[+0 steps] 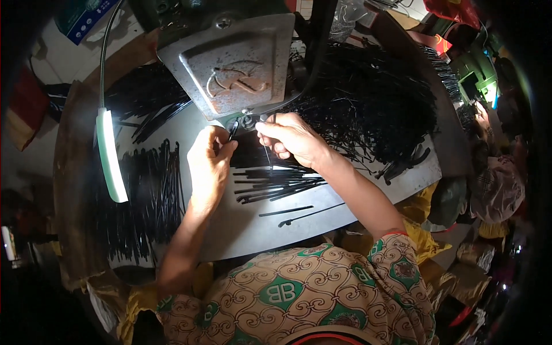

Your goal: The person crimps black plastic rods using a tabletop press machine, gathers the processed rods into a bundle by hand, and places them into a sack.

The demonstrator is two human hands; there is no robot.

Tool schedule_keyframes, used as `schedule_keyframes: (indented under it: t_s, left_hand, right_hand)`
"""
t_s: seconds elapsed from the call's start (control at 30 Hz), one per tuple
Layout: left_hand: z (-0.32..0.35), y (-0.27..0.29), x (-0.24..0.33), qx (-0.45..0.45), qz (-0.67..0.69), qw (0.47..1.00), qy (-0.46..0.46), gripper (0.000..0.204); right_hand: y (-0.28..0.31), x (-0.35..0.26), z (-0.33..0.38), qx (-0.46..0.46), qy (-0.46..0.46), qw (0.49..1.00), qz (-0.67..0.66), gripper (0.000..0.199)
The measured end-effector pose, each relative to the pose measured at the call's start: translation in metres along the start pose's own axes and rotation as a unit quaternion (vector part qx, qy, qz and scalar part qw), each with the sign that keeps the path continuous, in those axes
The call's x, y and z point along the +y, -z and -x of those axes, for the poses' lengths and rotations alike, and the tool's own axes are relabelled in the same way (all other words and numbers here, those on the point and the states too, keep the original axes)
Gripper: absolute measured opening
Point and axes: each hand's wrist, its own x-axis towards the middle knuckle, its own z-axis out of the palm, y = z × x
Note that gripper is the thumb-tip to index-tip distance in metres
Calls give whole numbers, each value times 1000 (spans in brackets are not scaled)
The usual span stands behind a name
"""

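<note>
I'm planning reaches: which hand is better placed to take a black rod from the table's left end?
Probably the left hand: it is nearer those black rods, while the right hand would have to cross the left forearm. The left seems to pinch a black piece, though.

Pinching a skinny black strip (pixel 233 131) in left hand (pixel 207 161), near right hand (pixel 294 139), just below rusty metal cover (pixel 233 69) at 11 o'clock.
</note>
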Motion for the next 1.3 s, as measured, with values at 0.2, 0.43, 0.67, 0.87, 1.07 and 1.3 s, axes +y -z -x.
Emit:
schedule_keyframes:
  t_s: [0.2,0.43,0.67,0.87,1.07,1.3]
  left_hand:
    - [-5,-9,-4,29,-13,995,-91,19]
    - [-5,-11,-9,31,-5,995,-93,18]
    - [-5,-9,-6,35,-26,994,-104,17]
    - [-5,-8,-3,20,-27,997,-73,18]
    - [-4,-9,0,28,-31,997,-72,18]
    - [-6,-8,0,31,-97,988,-114,17]
  right_hand:
    - [-3,-2,-4,-7,-12,1000,-3,18]
    - [-5,-6,-4,-9,-5,1000,17,17]
    - [-8,-6,-5,16,8,999,27,17]
    - [-8,-3,-7,22,13,999,41,16]
    - [-8,-2,-6,22,26,999,38,16]
    - [-8,-1,-7,27,21,999,34,16]
